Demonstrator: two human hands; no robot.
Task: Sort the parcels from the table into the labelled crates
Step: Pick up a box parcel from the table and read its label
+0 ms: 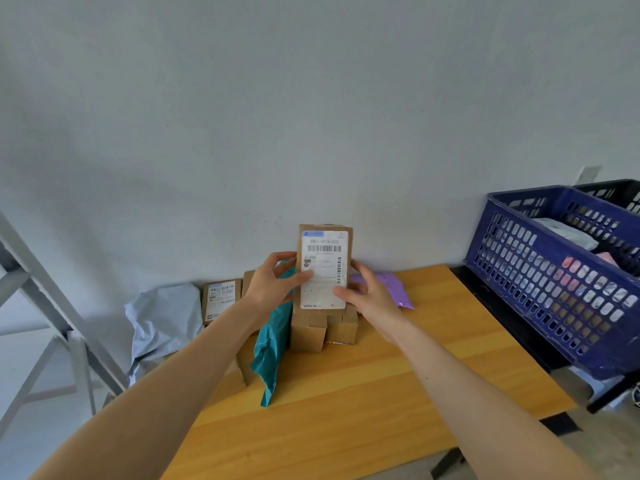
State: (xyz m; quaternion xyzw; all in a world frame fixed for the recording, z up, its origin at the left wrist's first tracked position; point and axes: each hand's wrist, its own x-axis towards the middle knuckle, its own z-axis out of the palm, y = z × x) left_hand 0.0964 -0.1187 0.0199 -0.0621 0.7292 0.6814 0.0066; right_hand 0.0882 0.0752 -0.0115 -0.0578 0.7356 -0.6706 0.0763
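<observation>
Cardboard parcel (323,268) upright, left hand (268,282) and right hand (367,296) gripping its sides. Blue crate (554,282) beyond right edge of desk (381,375); right hand nearer

The near half of the wooden table (363,393) lies bare from 5 to 7 o'clock, while stacked cardboard boxes (308,332) and a teal mailer bag (272,348) crowd 12 o'clock against the wall (311,116), a blue crate (540,282) blocks 3 o'clock and a grey ladder (45,292) 9 o'clock.
</observation>
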